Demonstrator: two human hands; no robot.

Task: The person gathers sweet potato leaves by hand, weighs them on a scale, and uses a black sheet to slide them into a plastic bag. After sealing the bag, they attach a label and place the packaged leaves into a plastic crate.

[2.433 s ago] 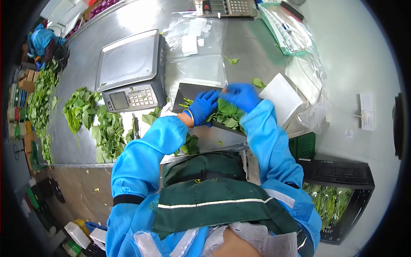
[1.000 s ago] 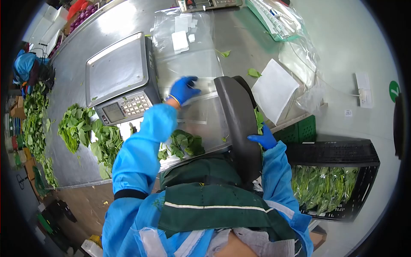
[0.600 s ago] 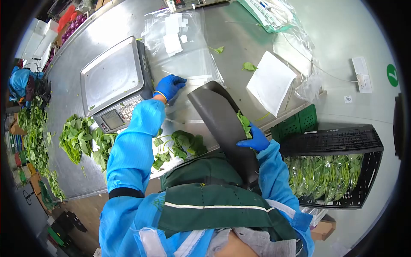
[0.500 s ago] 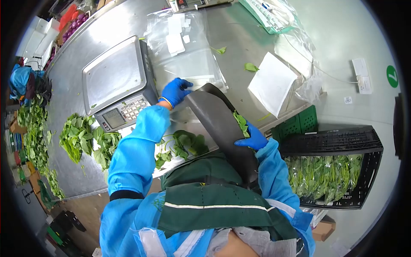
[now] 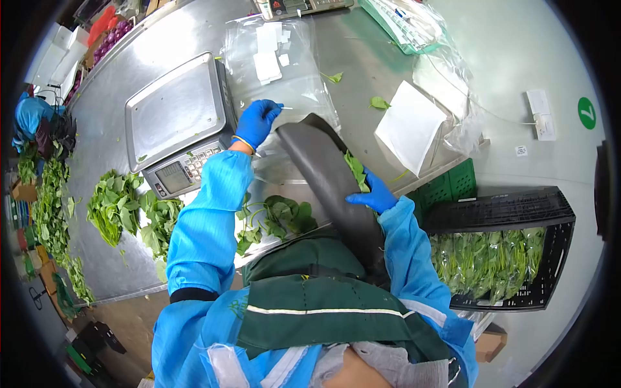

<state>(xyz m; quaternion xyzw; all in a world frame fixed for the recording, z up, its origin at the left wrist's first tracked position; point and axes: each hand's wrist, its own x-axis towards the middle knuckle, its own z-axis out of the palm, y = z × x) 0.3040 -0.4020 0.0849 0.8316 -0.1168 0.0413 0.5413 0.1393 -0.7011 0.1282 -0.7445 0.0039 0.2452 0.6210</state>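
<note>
My right hand (image 5: 374, 194), in a blue glove, grips a dark grey curved sheet (image 5: 317, 158), rolled like a trough and slanting from my lap over the table edge. Green leaves (image 5: 355, 171) show inside it, beside my fingers. My left hand (image 5: 257, 123), also gloved in blue, is closed in a pinch just beyond the sheet's far end, above clear plastic bags (image 5: 284, 84). A small white sliver shows at its fingertips; what it is I cannot make out. Loose leafy greens (image 5: 284, 216) lie near my apron.
A weighing scale (image 5: 174, 119) stands left of my left hand. Bunches of greens (image 5: 115, 207) lie on the metal table (image 5: 97, 149). A white sheet (image 5: 411, 129) is at the right. Beyond the edge, a black crate (image 5: 561, 252) holds bagged greens. Another person (image 5: 32, 116) is at far left.
My left hand has moved slightly away from me and off the end of the dark sheet, its fingers now pinched. The sheet and my right hand have shifted slightly left.
</note>
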